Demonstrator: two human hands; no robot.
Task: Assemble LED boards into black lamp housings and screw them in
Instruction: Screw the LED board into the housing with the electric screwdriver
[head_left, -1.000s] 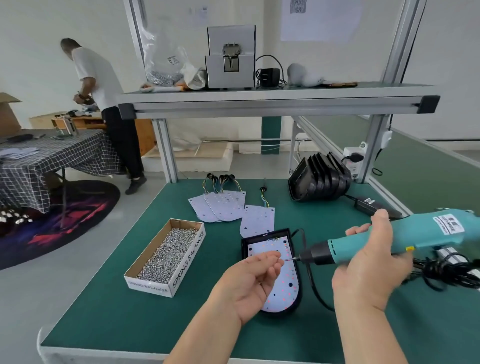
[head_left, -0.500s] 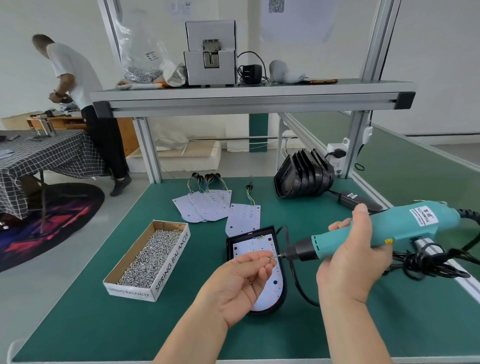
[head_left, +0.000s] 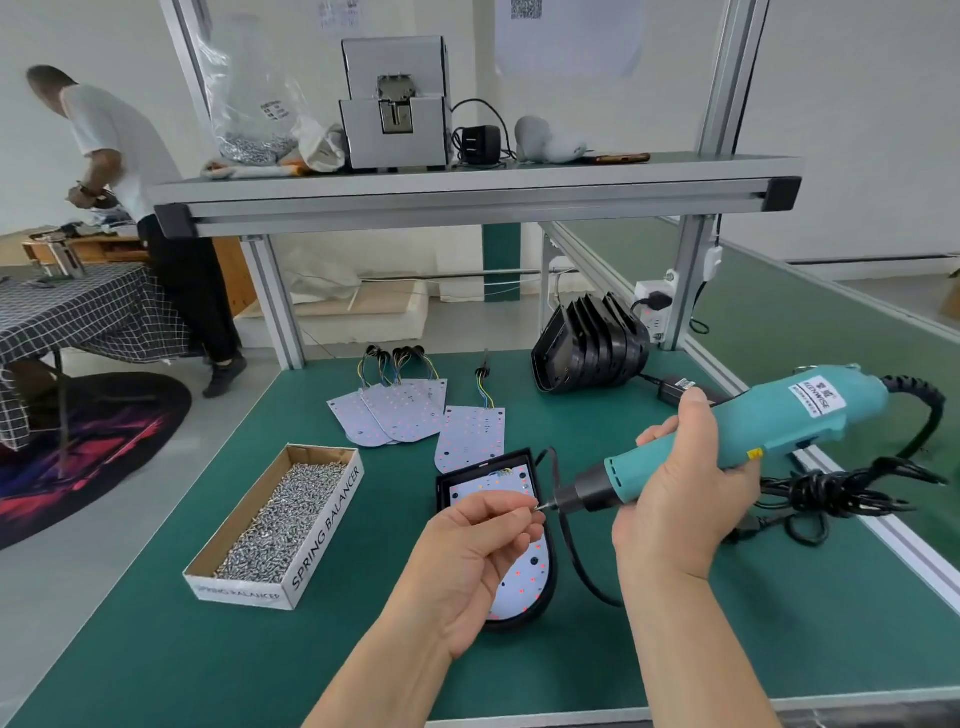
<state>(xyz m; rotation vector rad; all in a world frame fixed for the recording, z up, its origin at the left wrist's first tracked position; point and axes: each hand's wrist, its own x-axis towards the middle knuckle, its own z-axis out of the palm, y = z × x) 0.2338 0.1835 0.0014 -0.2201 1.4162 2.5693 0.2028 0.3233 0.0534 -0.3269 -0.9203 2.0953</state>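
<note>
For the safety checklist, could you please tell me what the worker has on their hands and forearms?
Both the left hand and the right hand are bare: no gloves, and no ring shows. Both forearms are uncovered down to the picture's edge, with no sleeve, watch or wrist strap in view.

Left hand (head_left: 467, 556), palm up, pinches a screw (head_left: 536, 507); right hand (head_left: 685, 499) wraps the screwdriver (head_left: 810, 415) in a full grip.

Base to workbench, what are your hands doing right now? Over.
Right hand grips teal screwdriver. Left hand pinches a screw at its tip. LED board sits in black housing. Nothing blocking.
</note>
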